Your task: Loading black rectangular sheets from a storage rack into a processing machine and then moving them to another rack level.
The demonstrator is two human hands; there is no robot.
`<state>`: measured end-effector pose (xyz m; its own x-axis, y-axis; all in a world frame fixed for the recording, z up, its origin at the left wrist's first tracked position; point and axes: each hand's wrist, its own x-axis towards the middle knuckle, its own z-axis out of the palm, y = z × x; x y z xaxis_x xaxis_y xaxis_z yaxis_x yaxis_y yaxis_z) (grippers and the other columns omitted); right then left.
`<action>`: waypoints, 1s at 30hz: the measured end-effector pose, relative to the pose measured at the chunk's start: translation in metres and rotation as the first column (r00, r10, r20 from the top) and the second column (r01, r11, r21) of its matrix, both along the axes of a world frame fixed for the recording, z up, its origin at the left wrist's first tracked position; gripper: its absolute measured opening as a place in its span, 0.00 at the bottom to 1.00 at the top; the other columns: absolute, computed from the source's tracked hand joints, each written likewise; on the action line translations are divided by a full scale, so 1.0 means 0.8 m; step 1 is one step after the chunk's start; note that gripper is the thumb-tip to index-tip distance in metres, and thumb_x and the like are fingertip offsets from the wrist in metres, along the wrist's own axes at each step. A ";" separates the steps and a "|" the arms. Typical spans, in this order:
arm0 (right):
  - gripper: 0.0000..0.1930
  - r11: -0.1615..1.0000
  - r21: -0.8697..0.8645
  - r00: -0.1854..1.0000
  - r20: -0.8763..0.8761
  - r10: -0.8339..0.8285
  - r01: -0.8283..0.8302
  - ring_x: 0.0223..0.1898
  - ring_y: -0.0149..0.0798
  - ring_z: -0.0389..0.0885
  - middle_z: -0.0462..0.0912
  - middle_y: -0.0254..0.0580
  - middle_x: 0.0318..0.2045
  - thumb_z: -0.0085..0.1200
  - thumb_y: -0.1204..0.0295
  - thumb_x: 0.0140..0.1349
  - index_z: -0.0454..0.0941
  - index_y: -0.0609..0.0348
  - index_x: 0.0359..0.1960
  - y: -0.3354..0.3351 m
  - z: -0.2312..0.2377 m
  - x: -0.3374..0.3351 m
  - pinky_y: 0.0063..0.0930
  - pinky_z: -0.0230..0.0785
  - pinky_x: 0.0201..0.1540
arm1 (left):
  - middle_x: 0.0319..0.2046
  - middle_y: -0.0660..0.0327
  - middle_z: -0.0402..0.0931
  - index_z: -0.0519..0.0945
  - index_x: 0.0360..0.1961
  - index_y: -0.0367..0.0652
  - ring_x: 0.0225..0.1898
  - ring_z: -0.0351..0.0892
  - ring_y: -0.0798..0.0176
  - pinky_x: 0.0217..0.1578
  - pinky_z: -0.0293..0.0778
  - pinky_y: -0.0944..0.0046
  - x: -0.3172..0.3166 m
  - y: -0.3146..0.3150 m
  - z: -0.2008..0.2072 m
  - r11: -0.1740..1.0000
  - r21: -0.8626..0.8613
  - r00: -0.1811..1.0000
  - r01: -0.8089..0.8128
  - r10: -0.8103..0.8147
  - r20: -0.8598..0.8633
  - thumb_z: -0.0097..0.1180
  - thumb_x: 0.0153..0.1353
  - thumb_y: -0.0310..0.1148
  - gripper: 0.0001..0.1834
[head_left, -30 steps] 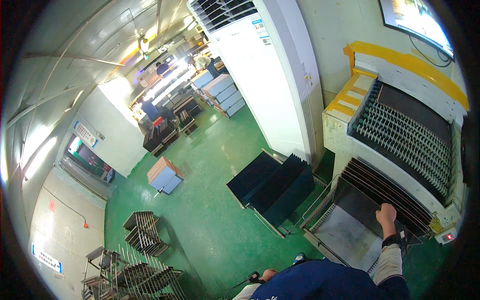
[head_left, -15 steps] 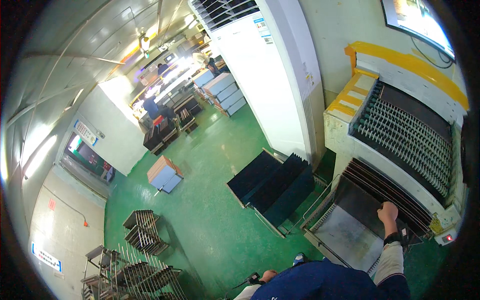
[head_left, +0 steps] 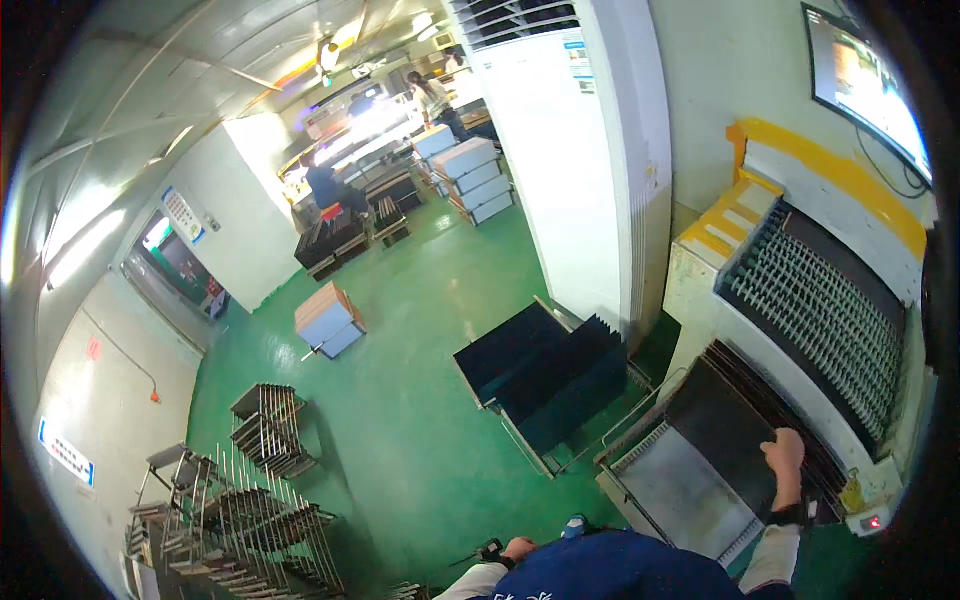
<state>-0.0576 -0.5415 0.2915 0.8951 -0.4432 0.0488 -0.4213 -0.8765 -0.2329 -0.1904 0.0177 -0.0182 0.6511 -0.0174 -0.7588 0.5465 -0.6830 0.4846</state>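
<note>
Head view shifts; right hand [head_left: 786, 453] still grips dark panel [head_left: 716, 418] near right edge of slotted rack [head_left: 642, 446]; left hand's [head_left: 519, 548] grip unclear.

Behind the right hand [head_left: 785, 455], which is at the front panel [head_left: 722, 425], more upright panels [head_left: 765, 390] stand close together, and the roller machine [head_left: 820, 320] bars the way beyond. Open room lies to its left, above the pale surface [head_left: 680, 490]. The left hand [head_left: 519, 548] has room leftward over the green floor [head_left: 410, 470], up to the metal racks [head_left: 265, 515]. Ahead, a dark-panelled stand [head_left: 565, 390] obstructs.
</note>
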 end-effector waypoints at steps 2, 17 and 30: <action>0.15 1.000 -0.004 1.000 0.028 -0.003 0.003 0.34 0.55 0.78 0.79 0.53 0.28 0.64 0.67 0.38 0.79 0.63 0.27 0.007 0.064 -0.012 0.42 0.69 0.37 | 0.37 0.53 0.80 0.82 0.34 0.42 0.41 0.78 0.52 0.43 0.71 0.60 0.001 0.004 -0.014 0.997 0.029 0.997 0.075 -0.074 -0.011 0.56 0.47 0.47 0.20; 0.31 0.403 0.901 0.664 0.401 -0.631 -0.161 0.48 0.40 0.69 0.70 0.47 0.49 0.49 0.86 0.48 0.63 0.60 0.58 -0.120 0.095 -0.100 0.28 0.61 0.54 | 0.35 0.52 0.80 0.82 0.32 0.43 0.37 0.78 0.50 0.39 0.71 0.57 0.010 0.019 -0.082 0.958 0.036 0.947 0.284 -0.286 0.148 0.57 0.42 0.47 0.20; 0.16 -0.226 0.795 0.592 0.196 -0.782 -0.563 0.37 0.34 0.75 0.77 0.40 0.43 0.56 0.72 0.56 0.73 0.61 0.46 -0.127 0.004 -0.050 0.24 0.69 0.38 | 0.35 0.55 0.80 0.82 0.35 0.45 0.38 0.78 0.53 0.40 0.72 0.57 0.039 -0.011 -0.017 0.988 0.001 0.988 0.153 -0.153 -0.019 0.59 0.43 0.42 0.18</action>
<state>-0.0975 -0.6431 0.2947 0.7506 -0.6283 -0.2047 0.3784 0.6626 -0.6463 -0.1591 0.0086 -0.0320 0.6262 -0.1137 -0.7713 0.4449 -0.7603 0.4732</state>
